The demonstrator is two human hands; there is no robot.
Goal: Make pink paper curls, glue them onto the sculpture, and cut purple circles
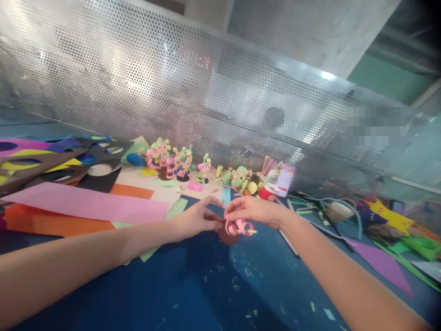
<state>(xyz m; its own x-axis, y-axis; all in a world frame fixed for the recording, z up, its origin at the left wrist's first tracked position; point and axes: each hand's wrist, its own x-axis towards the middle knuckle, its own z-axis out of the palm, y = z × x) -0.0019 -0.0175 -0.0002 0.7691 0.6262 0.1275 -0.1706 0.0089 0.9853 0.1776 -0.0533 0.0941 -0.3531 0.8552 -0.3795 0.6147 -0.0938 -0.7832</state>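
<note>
A blue work surface, sprinkled with small paper scraps in its near middle part, is bounded on the far side by a perforated metal screen; bare grey wall is seen above it. Both forearms are extended from the near corners and brought together at the centre. The left hand is held with index finger and thumb a little apart, their tips at the edge of a brown disc; whether the disc is gripped cannot be told. The right hand is bent inward, thumb and fingertips pinched together on a pink paper curl, which is held over the disc, its upper part hidden by the fingers. A pale green sheet is partly covered by the left forearm. To the left, a long pink sheet is laid over an orange sheet. Several curled paper models are stood in a row at the far side, left of centre. A red can is placed just beyond the right wrist. On the right, a purple sheet and a yellow cut-out are found among loose strips.
</note>
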